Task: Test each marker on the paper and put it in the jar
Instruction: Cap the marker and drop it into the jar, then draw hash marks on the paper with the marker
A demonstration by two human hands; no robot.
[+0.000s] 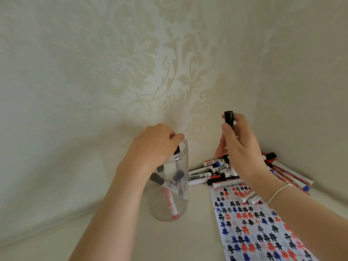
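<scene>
A clear plastic jar (169,208) stands upright on the pale surface with several markers inside. My left hand (156,144) is at the jar's mouth, fingers curled round a dark-capped marker (44,150) that dips into the opening. My right hand (239,142) is raised to the right of the jar and grips a black-capped marker (229,118) upright, cap on top. A strip of paper (254,223) covered in black, red and blue hash marks lies under my right forearm.
A pile of several markers (212,172) with black, red and blue caps lies against the wall behind the paper, more of them (290,172) to the right of my wrist. Patterned wallpaper (150,72) rises close behind jar and pile.
</scene>
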